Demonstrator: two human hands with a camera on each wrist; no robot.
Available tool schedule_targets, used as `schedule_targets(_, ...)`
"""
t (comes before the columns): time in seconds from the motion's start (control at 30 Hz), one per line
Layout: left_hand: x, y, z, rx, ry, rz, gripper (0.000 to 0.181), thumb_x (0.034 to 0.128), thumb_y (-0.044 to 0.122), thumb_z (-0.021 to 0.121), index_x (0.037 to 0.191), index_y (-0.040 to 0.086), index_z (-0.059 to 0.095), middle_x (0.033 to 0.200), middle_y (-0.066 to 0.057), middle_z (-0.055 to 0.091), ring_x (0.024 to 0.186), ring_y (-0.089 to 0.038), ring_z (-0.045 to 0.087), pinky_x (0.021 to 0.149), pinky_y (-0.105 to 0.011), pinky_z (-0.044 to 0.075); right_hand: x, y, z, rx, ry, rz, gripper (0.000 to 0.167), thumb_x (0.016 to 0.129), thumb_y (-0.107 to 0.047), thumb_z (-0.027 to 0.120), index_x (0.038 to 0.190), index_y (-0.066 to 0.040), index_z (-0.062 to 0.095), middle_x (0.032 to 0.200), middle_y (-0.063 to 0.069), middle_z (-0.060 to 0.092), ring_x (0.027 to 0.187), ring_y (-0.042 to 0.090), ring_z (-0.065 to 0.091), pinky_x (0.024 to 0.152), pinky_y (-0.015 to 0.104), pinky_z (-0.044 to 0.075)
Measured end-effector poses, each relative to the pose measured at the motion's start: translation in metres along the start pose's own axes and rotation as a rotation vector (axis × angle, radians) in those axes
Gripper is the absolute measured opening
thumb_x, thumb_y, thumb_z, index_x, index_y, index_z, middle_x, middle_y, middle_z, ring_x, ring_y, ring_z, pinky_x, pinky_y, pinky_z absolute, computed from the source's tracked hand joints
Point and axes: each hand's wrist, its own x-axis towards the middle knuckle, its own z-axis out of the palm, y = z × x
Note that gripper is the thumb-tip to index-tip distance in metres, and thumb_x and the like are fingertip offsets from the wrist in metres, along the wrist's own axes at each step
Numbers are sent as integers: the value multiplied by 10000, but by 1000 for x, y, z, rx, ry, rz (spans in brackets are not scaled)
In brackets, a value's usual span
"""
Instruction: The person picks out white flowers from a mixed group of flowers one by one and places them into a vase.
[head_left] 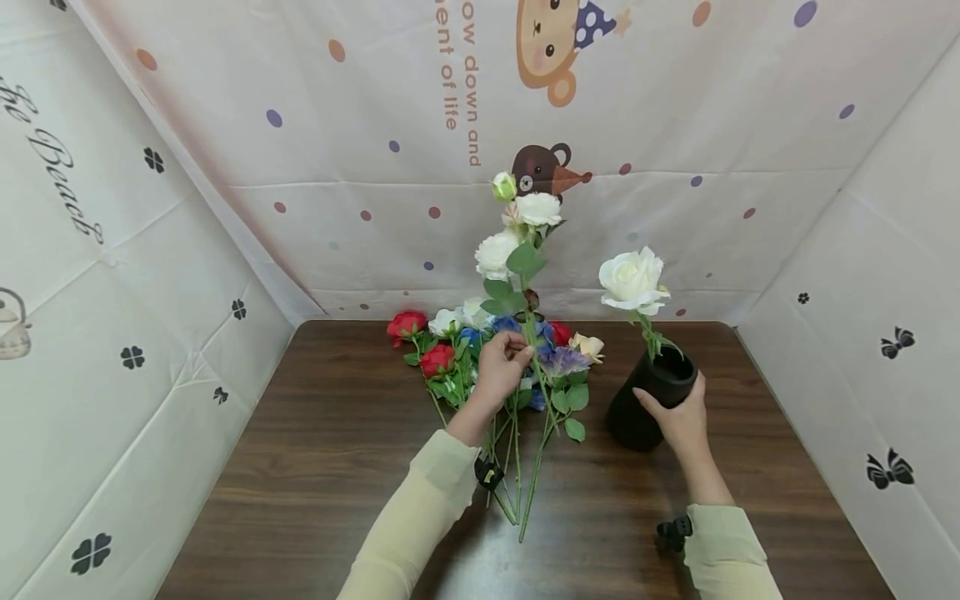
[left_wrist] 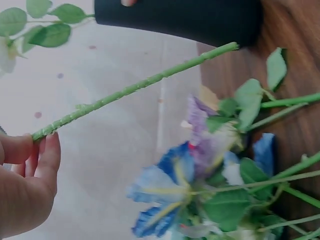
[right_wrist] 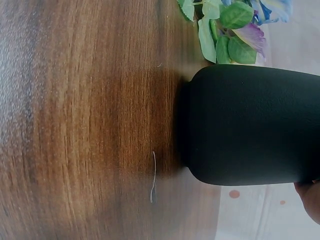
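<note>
"On the dark wood table point(head_left: 315, 483), right side, the black vase point(head_left: 637, 417) holds one white rose point(head_left: 632, 282)!"

"And the right hand point(head_left: 687, 414) curls round it; the left hand point(head_left: 498, 368) pinches a stem point(left_wrist: 150, 81) above the heaped flowers point(head_left: 437, 360)."

"Behind, a dotted cloth point(head_left: 337, 150); creased sheets point(head_left: 60, 350) both sides, clovers point(head_left: 92, 553) left, bows point(head_left: 889, 469) right!"

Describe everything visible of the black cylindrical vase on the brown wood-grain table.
The black cylindrical vase has a matte, plain, opaque wall, a round open mouth and a rounded bottom edge; its material cannot be told. It stands on the right part of the brown wood-grain table, mouth up, though whether it tilts slightly is unclear. The person's right hand grips it near the rim, thumb across the near side. One large white rose rises from its mouth, the lower stem hidden inside.
</note>
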Motion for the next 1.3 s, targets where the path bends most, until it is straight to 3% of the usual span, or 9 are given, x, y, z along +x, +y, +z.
schedule_targets(0.3,-19,27,-8,-20,5,237,62,992,-25,601,1005,-81,577,998,-303,637,902,-456,677,722,-268,534,0,-3,-1,-7,4,-8,1065,886,-193,792,1645,-103,50,1673,217,191,1538,444,257,1234,651,230)
schedule_targets(0.4,-27,32,-8,-17,0,310,58,991,-45,592,971,-73,546,994,-296,607,797,-313,648,662,-230,467,-1,-3,-2,-20,11,-6,1062,887,-197,793,1642,-93,53,1668,230,206,1533,453,265,1230,653,237)
schedule_targets(0.5,-35,35,-7,17,5,370,74,985,-49,599,955,-70,536,977,-289,607,699,-112,528,620,-220,399,-2,-2,-3,-44,7,-6,1067,895,-220,790,1645,-100,40,1670,235,205,1530,463,270,1221,662,246)
schedule_targets(0.6,-42,37,-4,86,3,414,76,988,-21,611,960,-66,557,966,-273,618,673,-20,431,615,-217,385,-3,0,-3,-60,2,-5,1069,903,-241,785,1647,-108,29,1671,240,196,1527,475,268,1213,670,251)
schedule_targets(0.77,-51,40,5,123,-28,520,119,993,-11,599,1083,-86,619,872,-247,622,668,-56,455,618,-220,424,-5,3,-4,-57,-3,7,1071,899,-246,784,1645,-107,28,1660,259,228,1521,479,274,1207,675,251)
schedule_targets(0.93,-54,50,16,34,-47,663,404,990,-33,563,1389,-58,501,1171,-257,624,987,-171,584,897,-275,490,-6,3,-4,-69,-11,7,1070,907,-245,777,1648,-100,19,1667,258,187,1519,493,265,1200,687,254)
schedule_targets(1.0,-54,59,21,26,-58,688,335,991,-5,574,1319,-49,525,1204,-238,614,1054,-204,565,953,-280,461,-6,3,-3,-67,-11,2,1068,909,-236,776,1650,-98,19,1672,252,159,1519,497,259,1200,687,254)
schedule_targets(1.13,-51,75,29,15,-90,692,118,964,2,602,1062,-9,535,1006,-200,585,902,-224,509,858,-257,416,-5,1,-3,-48,-12,-4,1063,909,-212,771,1650,-107,18,1678,237,138,1524,496,246,1211,680,243)
schedule_targets(1.3,-43,84,41,46,-70,764,177,952,-14,624,1115,-22,556,1074,-213,610,981,-302,590,932,-276,496,-3,0,-3,-44,-21,1,1067,913,-228,767,1650,-114,5,1682,228,137,1529,491,240,1215,681,237)
